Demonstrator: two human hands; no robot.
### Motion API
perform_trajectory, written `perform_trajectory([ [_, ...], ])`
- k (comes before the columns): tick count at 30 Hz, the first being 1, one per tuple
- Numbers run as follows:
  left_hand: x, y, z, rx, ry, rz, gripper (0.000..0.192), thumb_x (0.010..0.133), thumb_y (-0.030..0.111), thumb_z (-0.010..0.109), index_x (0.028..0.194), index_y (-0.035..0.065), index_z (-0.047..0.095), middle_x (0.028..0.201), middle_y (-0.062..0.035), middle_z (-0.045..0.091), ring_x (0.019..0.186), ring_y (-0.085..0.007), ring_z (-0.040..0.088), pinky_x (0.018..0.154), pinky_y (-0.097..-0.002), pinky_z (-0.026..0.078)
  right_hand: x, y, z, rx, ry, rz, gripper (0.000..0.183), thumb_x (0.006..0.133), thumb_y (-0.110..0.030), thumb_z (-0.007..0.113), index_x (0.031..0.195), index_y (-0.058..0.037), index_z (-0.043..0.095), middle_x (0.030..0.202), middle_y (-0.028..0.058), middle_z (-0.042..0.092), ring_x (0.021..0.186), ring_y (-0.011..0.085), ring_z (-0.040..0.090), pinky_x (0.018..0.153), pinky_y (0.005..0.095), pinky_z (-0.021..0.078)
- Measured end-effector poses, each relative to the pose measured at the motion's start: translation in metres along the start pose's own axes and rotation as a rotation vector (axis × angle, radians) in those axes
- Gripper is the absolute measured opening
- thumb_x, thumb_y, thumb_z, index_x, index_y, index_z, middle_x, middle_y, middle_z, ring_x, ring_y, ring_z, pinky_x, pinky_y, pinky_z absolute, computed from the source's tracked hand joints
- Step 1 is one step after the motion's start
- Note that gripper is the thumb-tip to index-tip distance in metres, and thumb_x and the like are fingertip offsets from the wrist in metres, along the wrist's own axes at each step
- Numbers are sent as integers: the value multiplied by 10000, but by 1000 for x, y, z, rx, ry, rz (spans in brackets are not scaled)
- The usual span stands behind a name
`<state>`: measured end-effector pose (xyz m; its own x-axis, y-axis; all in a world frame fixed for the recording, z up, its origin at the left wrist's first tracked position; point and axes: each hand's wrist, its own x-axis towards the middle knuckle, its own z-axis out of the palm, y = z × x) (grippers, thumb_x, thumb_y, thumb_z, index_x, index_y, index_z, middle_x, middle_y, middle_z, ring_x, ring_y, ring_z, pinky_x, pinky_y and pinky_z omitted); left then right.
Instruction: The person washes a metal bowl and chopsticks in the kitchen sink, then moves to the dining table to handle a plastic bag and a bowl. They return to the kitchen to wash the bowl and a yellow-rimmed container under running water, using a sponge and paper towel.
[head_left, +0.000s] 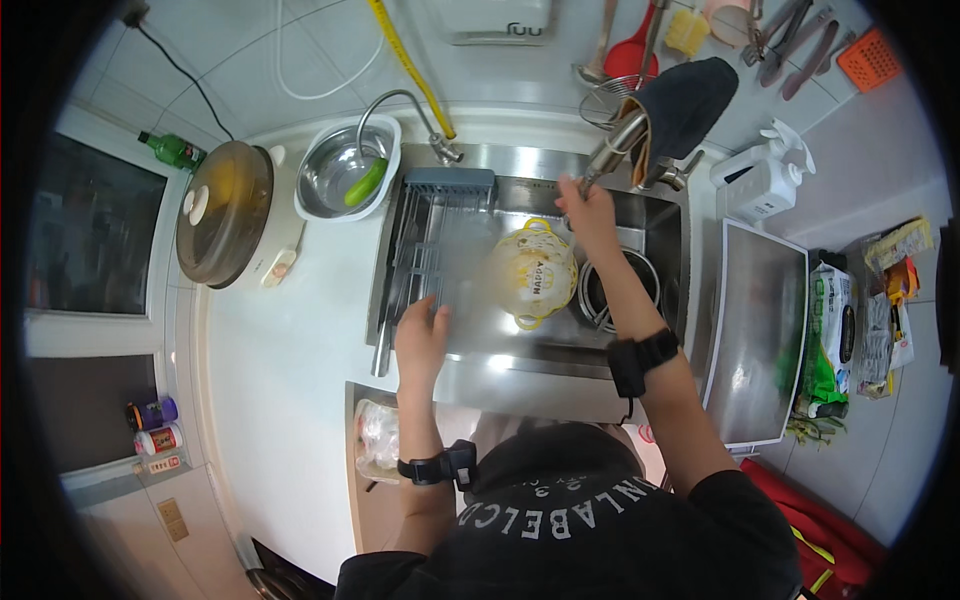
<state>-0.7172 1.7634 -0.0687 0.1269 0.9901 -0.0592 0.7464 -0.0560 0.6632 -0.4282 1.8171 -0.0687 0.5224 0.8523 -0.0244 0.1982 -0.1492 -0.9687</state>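
Note:
My right hand (589, 214) is raised over the back of the sink, its fingers closed around the lower end of a metal faucet spout (613, 150). A dark cloth mitt (682, 105) hangs over that faucet. Below lies a yellow-rimmed, two-handled dish (536, 277) with printed letters and brownish residue, on the sink floor. Beside it on the right stands a round metal pot (637, 274), partly covered by my right forearm. My left hand (421, 337), empty with thumb and fingers apart, hovers at the front left of the sink, near a wire drain rack (427, 255). A hazy patch blurs the sink's middle.
A metal bowl in a white basin (322, 180) holds a green vegetable (366, 184) under a second thin faucet (375, 101). An electric cooker with a dark lid (225, 214) occupies the left counter (292, 360). Pump bottles (765, 180) and a framed panel (757, 330) stand right.

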Motion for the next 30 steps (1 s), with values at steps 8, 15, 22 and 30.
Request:
perform_trajectory([
  [8, -20, -18, -20, 2, 24, -37, 335, 883, 243, 576, 1122, 8, 585, 1043, -173, 622, 952, -261, 608, 766, -340, 475, 7, -6, 50, 563, 268, 10, 477, 925, -332, 473, 515, -108, 374, 481, 10, 379, 464, 135, 413, 544, 306, 415],
  [15, -22, -21, -23, 5, 22, -15, 344, 882, 253, 577, 1127, 12, 583, 1035, -170, 621, 947, -266, 607, 755, -339, 477, 3, 2, 38, 675, 74, 79, 490, 910, -289, 479, 475, -102, 354, 445, 24, 383, 426, 154, 435, 489, 301, 399],
  [22, -6, -4, -8, -20, -18, 87, 335, 876, 237, 579, 1118, 5, 583, 1018, -174, 621, 937, -280, 609, 746, -348, 478, -3, 7, 9, 245, -29, 110, 502, 909, -321, 480, 490, -48, 449, 454, 61, 473, 414, 176, 489, 453, 319, 382],
  [30, 9, 15, 17, -62, -96, 178, 328, 865, 221, 592, 1105, -2, 584, 1044, -187, 607, 934, -292, 610, 731, -353, 485, 11, 18, -4, -246, 121, -158, 491, 908, -332, 479, 618, 62, 527, 510, 204, 485, 498, 351, 518, 535, 426, 399],
])
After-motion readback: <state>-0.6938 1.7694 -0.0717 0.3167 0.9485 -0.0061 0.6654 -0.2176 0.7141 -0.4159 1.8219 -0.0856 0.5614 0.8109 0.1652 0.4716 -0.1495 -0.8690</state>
